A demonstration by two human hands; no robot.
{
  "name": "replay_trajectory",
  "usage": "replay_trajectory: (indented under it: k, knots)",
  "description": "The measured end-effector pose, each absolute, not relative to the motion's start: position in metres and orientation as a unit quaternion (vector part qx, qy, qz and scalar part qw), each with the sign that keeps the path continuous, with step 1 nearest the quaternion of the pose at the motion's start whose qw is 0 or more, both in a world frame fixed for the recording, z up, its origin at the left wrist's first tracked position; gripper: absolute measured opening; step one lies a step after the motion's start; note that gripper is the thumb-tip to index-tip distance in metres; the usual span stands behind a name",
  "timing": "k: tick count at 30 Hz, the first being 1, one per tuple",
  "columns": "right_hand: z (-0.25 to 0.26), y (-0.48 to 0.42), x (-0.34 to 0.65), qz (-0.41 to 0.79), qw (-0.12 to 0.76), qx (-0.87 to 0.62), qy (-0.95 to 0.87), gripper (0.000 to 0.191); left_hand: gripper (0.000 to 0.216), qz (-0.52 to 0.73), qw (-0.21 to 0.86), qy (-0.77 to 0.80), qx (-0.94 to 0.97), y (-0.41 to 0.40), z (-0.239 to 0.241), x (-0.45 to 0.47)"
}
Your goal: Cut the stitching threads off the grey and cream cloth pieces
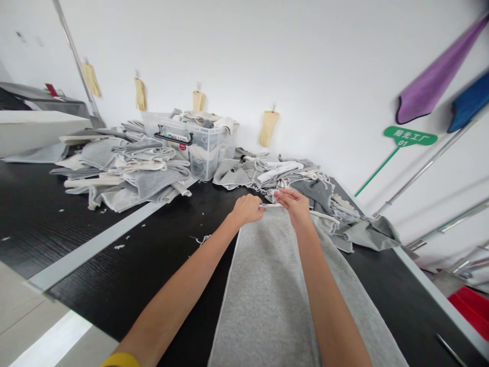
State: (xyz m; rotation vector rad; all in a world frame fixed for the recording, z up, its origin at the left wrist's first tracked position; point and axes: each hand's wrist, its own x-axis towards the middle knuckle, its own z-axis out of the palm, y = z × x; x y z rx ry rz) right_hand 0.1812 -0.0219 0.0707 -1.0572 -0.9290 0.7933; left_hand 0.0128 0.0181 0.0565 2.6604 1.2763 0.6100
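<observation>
- Cloth (pixel 267 285), grey and long, lies flat on black table (pixel 114 275), running away from the person.
- At its far end left hand (pixel 248 209) & right hand (pixel 295 206) have fingers closed, both pinching one thin white strip (pixel 268 205) btw. them (strip looks straight).
- Behind, w/ some gap: piles of grey cloths (pixel 126 173), clear plastic box (pixel 202 142), yellow gloves (pixel 268 127) hanging on wall.

Bare forearms right up to left hand (pixel 247 209) and right hand (pixel 296 206). Yellow band or sleeve edge (pixel 120 360) way back behind left hand, around the elbow.
</observation>
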Motion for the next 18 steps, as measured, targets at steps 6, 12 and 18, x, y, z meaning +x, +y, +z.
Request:
replay_trajectory:
  k: [6, 12, 18]
  knots:
    - [0.079, -0.025, 0.179, 0.345, 0.715, -0.479, -0.375, 0.039, 0.037, 0.174, 0.067, 0.440, 0.878, -0.003, 0.066, -0.014]
    - [0.085, -0.022, 0.136, 0.284, 0.665, -0.508, -0.468, 0.037, 0.032, 0.185, 0.054, 0.449, 0.873, -0.080, 0.093, -0.092]
    - [0.067, 0.011, 0.034, 0.274, 0.425, -0.546, -0.668, 0.017, 0.029, 0.277, 0.153, 0.486, 0.815, -0.181, 0.083, -0.162]
